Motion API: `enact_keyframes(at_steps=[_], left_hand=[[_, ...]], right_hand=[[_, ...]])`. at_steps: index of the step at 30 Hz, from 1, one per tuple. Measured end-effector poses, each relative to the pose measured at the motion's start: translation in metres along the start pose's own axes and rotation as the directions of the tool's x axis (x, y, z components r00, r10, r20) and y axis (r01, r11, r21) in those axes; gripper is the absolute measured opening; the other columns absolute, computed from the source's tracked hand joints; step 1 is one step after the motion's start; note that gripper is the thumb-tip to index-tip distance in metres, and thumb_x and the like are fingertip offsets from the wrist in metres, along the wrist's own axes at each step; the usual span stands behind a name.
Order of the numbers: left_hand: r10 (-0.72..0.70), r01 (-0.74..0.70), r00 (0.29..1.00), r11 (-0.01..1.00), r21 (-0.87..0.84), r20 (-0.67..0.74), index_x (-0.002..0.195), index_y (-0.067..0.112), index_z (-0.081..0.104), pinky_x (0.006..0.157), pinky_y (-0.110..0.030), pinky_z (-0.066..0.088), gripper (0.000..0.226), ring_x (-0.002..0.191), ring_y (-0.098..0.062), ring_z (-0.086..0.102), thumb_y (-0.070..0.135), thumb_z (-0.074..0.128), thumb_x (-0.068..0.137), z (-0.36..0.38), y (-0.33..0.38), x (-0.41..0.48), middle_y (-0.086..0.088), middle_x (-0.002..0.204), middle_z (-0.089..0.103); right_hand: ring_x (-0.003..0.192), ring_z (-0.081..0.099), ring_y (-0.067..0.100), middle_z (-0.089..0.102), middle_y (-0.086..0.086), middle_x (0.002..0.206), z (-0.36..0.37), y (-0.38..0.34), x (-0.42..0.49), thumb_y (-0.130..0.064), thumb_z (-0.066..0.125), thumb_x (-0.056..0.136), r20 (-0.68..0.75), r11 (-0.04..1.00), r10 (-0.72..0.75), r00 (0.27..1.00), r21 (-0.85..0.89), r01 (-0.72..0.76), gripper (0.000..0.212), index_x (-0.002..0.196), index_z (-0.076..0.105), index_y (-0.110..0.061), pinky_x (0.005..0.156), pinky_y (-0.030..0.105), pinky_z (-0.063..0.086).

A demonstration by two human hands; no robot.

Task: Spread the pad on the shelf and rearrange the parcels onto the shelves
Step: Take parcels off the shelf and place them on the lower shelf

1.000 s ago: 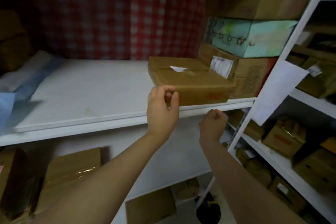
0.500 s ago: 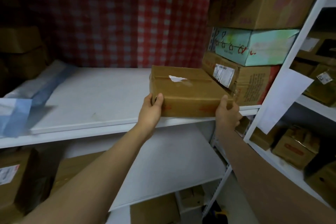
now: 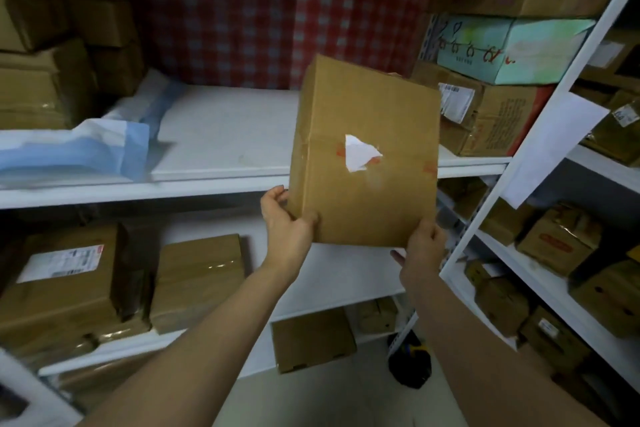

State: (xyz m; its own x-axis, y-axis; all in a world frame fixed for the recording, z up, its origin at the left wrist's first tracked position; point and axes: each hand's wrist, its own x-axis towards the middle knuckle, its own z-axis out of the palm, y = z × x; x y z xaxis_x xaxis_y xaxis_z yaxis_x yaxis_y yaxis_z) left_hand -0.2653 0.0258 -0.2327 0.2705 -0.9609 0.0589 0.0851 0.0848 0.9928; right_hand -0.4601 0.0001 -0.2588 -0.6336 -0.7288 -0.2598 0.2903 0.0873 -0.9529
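A flat brown cardboard parcel (image 3: 363, 152) with a torn white label scrap is tilted up on end in front of the middle shelf (image 3: 221, 184). My left hand (image 3: 285, 218) grips its lower left corner and my right hand (image 3: 420, 246) holds its lower right corner from beneath. A white pad (image 3: 221, 128) lies spread on the shelf board behind the parcel. A crumpled blue and white pad (image 3: 79, 152) sits at the shelf's left end.
Stacked cartons (image 3: 485, 114) and a mint-green box (image 3: 509, 48) fill the shelf's right end. Brown boxes (image 3: 45, 80) are piled at the left. More parcels (image 3: 72, 284) lie on the lower shelf. A white upright post (image 3: 540, 121) with a paper sheet divides off the right rack.
The parcel lay flat on the shelf edge; both hands took hold of it and lifted it off, tipping it upright toward me.
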Motion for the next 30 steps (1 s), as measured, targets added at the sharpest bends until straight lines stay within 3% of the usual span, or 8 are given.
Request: enact_keyframes(at_steps=[5, 9, 12, 15, 18, 22, 25, 30], left_hand=[[-0.169, 0.166, 0.986, 0.971, 0.170, 0.005, 0.136, 0.027, 0.038, 0.102, -0.047, 0.046, 0.065, 0.118, -0.022, 0.046, 0.021, 0.072, 0.082, -0.030, -0.050, -0.019, 0.003, 0.126, 0.034], [-0.288, 0.286, 0.957, 0.936, 0.206, -0.020, 0.129, 0.026, 0.043, 0.101, -0.044, 0.047, 0.062, 0.114, -0.021, 0.048, 0.010, 0.073, 0.078, -0.052, -0.102, -0.032, 0.002, 0.125, 0.037], [-0.356, 0.359, 0.933, 0.910, 0.209, -0.055, 0.123, 0.025, 0.044, 0.094, -0.039, 0.049, 0.058, 0.111, -0.021, 0.049, 0.004, 0.070, 0.076, -0.060, -0.140, -0.038, -0.001, 0.126, 0.040], [-0.422, 0.439, 0.899, 0.870, 0.225, -0.121, 0.119, 0.024, 0.045, 0.092, -0.045, 0.051, 0.058, 0.110, -0.024, 0.051, 0.004, 0.069, 0.070, -0.062, -0.175, -0.037, -0.006, 0.127, 0.044], [-0.511, 0.535, 0.845, 0.820, 0.205, -0.158, 0.123, 0.022, 0.044, 0.096, -0.052, 0.049, 0.061, 0.112, -0.028, 0.051, 0.009, 0.070, 0.069, -0.056, -0.204, -0.030, -0.006, 0.128, 0.047], [-0.569, 0.600, 0.797, 0.783, 0.164, -0.202, 0.138, 0.023, 0.041, 0.103, -0.052, 0.045, 0.068, 0.119, -0.029, 0.050, 0.010, 0.071, 0.079, -0.041, -0.227, -0.006, -0.004, 0.135, 0.046], [-0.566, 0.596, 0.797, 0.793, 0.123, -0.212, 0.147, 0.024, 0.035, 0.107, -0.046, 0.043, 0.071, 0.123, -0.026, 0.048, 0.010, 0.068, 0.086, -0.026, -0.242, 0.027, -0.001, 0.136, 0.045], [-0.613, 0.645, 0.750, 0.762, 0.066, -0.247, 0.147, 0.017, 0.037, 0.093, -0.032, 0.040, 0.063, 0.124, -0.025, 0.049, 0.000, 0.061, 0.092, -0.011, -0.263, 0.072, 0.000, 0.128, 0.052]], right_hand=[[0.133, 0.042, 0.039, 0.041, 0.008, 0.150, -0.017, 0.057, 0.004, -0.061, 0.030, 0.099, 0.095, 0.917, 0.397, 0.913, -0.008, -0.398, 0.060, 0.149, 0.032, -0.029, 0.106, 0.062, 0.039], [0.132, 0.044, 0.040, 0.047, 0.006, 0.148, -0.026, 0.116, 0.001, -0.062, 0.030, 0.096, 0.166, 0.822, 0.550, 0.818, 0.063, -0.566, 0.057, 0.145, 0.041, -0.034, 0.104, 0.065, 0.037], [0.128, 0.048, 0.038, 0.048, 0.005, 0.147, -0.032, 0.153, -0.009, -0.062, 0.031, 0.097, 0.189, 0.765, 0.602, 0.776, 0.141, -0.628, 0.058, 0.143, 0.045, -0.030, 0.103, 0.056, 0.042], [0.105, 0.054, 0.033, 0.049, 0.006, 0.143, -0.033, 0.172, -0.011, -0.060, 0.027, 0.099, 0.187, 0.771, 0.603, 0.776, 0.113, -0.626, 0.057, 0.143, 0.044, -0.027, 0.078, 0.050, 0.049], [0.111, 0.048, 0.029, 0.050, 0.010, 0.130, -0.032, 0.180, 0.000, -0.053, 0.025, 0.103, 0.139, 0.771, 0.628, 0.765, 0.024, -0.637, 0.053, 0.145, 0.040, -0.023, 0.084, 0.050, 0.040], [0.134, 0.041, 0.034, 0.041, 0.007, 0.150, -0.018, 0.190, 0.033, -0.035, 0.030, 0.107, 0.087, 0.770, 0.637, 0.766, -0.098, -0.630, 0.044, 0.149, 0.034, -0.023, 0.090, 0.048, 0.041], [0.127, 0.046, 0.035, 0.043, 0.007, 0.147, 0.002, 0.204, 0.079, -0.021, 0.042, 0.102, 0.036, 0.800, 0.553, 0.832, -0.303, -0.518, 0.044, 0.145, 0.038, -0.030, 0.097, 0.052, 0.048], [0.096, 0.058, 0.026, 0.056, 0.016, 0.124, 0.044, 0.227, 0.136, -0.001, 0.043, 0.089, 0.165, 0.779, 0.372, 0.913, -0.591, -0.210, 0.043, 0.123, 0.052, -0.026, 0.093, 0.047, 0.054]])
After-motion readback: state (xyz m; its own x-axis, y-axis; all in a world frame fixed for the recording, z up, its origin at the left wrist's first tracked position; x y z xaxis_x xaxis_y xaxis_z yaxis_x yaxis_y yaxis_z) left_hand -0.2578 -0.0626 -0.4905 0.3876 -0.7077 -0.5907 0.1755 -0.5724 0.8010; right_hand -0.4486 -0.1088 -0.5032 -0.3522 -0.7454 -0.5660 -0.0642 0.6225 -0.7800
